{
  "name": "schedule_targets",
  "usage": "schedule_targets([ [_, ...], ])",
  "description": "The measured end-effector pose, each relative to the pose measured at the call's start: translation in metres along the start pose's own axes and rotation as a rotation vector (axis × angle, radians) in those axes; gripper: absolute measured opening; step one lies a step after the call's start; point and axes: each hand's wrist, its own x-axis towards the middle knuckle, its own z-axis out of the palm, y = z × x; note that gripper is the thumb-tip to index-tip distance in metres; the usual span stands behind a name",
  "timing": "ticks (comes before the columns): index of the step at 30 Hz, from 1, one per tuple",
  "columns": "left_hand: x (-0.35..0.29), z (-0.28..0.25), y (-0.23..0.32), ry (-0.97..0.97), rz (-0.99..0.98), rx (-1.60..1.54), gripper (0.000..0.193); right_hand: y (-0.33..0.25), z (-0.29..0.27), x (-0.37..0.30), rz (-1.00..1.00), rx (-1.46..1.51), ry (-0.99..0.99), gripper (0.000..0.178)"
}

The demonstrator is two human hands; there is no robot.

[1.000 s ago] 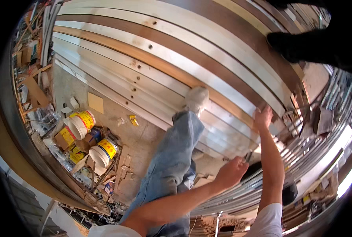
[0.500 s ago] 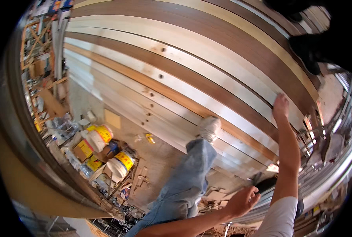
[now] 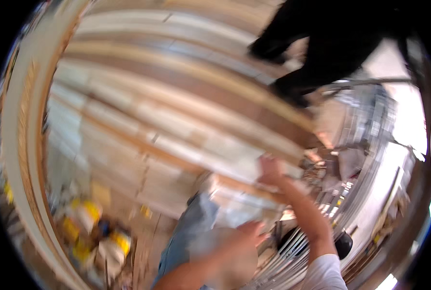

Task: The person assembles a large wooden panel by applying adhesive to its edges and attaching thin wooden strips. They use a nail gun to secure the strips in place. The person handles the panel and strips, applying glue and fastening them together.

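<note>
Long boards (image 3: 128,113) in white, brown and light wood tones lie side by side, smeared by motion. My right hand (image 3: 271,170) reaches over their right-hand part, seemingly resting on a pale board with its fingers apart; whether it bears on it cannot be made out. Lower down, my left hand (image 3: 251,231) hangs in the air near my blue-jeaned leg (image 3: 189,227). Its fingers are stretched out and hold nothing visible. My pale shoe (image 3: 207,183) is on the boards.
A person in dark clothes (image 3: 331,53) is at the upper right. White and yellow buckets (image 3: 114,249) and clutter stand at the lower left. Metal bars (image 3: 288,251) lie at the lower right. A pale upright panel edge (image 3: 24,125) runs down the left side.
The whole view has swung, so the boards and my hands appear farther left. More of the dark-clothed person shows. My right hand remains over the boards, my left beside my leg.
</note>
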Motion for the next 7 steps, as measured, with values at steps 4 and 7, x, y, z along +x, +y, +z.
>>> schedule_targets([
  [4, -0.035, 0.023, -0.070, -0.225, -0.106, -0.056, 0.053, -0.098, -0.077, -0.134, -0.200, 0.224, 0.061, 0.079],
  [7, -0.066, 0.030, -0.140, -0.300, -0.332, -0.349, 0.062, -0.125, -0.105, -0.231, -0.165, 0.319, 0.074, 0.094],
])
